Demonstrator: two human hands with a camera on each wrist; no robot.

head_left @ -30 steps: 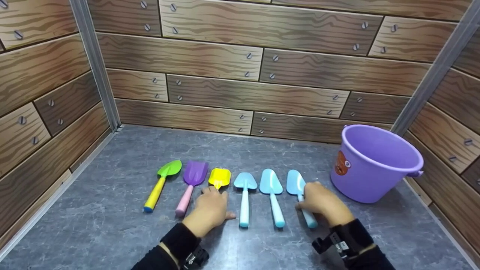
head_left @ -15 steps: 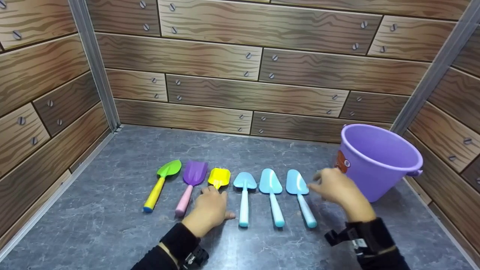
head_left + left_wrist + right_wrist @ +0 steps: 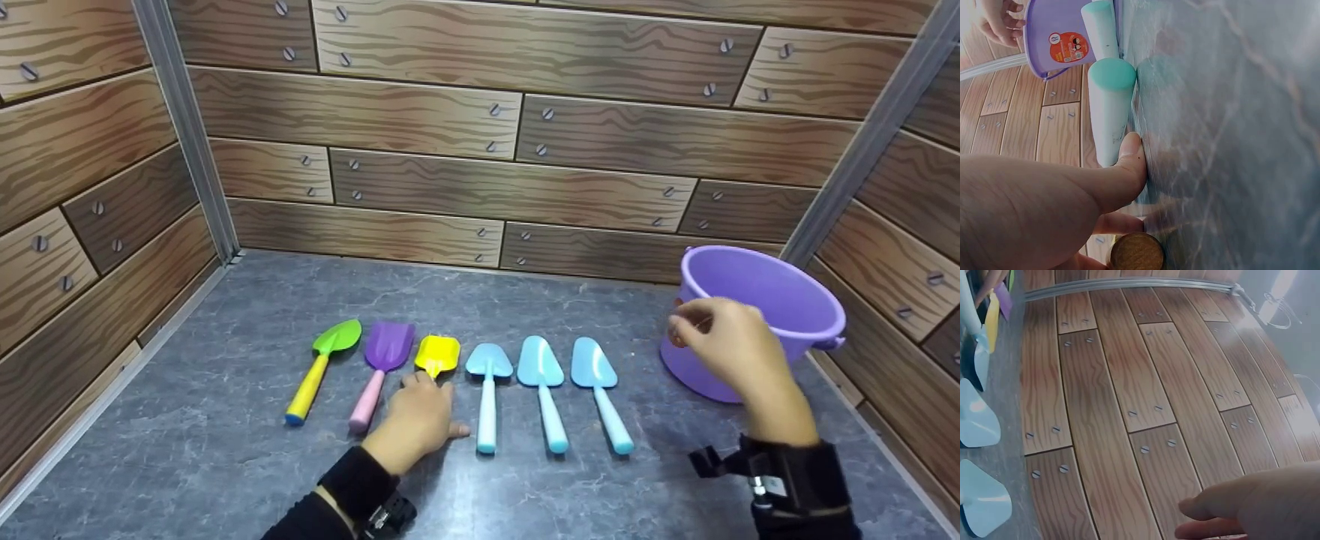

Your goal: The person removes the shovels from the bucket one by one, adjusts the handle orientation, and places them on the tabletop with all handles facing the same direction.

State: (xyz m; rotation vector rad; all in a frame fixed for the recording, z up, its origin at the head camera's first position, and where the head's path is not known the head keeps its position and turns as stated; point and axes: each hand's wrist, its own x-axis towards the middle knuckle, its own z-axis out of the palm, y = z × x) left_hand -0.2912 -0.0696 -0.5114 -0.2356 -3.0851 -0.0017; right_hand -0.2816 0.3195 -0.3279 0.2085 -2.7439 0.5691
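Observation:
My left hand (image 3: 418,420) lies over the handle of a small toy shovel with a yellow scoop (image 3: 437,354). In the left wrist view its thumb stretches away from the round handle end (image 3: 1137,253) and touches the table. The hand covers most of that handle. My right hand (image 3: 731,341) is raised in front of a purple bucket (image 3: 806,330), fingers loosely bent with nothing in them. Three light-blue toy trowels lie between the hands: a left one (image 3: 487,397), a middle one (image 3: 541,367) and a right one (image 3: 596,367).
Left of my left hand lie a purple shovel with a pink handle (image 3: 367,401) and a green trowel with a yellow handle (image 3: 309,390). Wood-patterned walls (image 3: 420,169) enclose the grey table (image 3: 480,292) on the back and sides.
My right hand has let go of the rightmost light-blue trowel, then moved right and up to the front of the bucket. The left hand stays on the yellow shovel.

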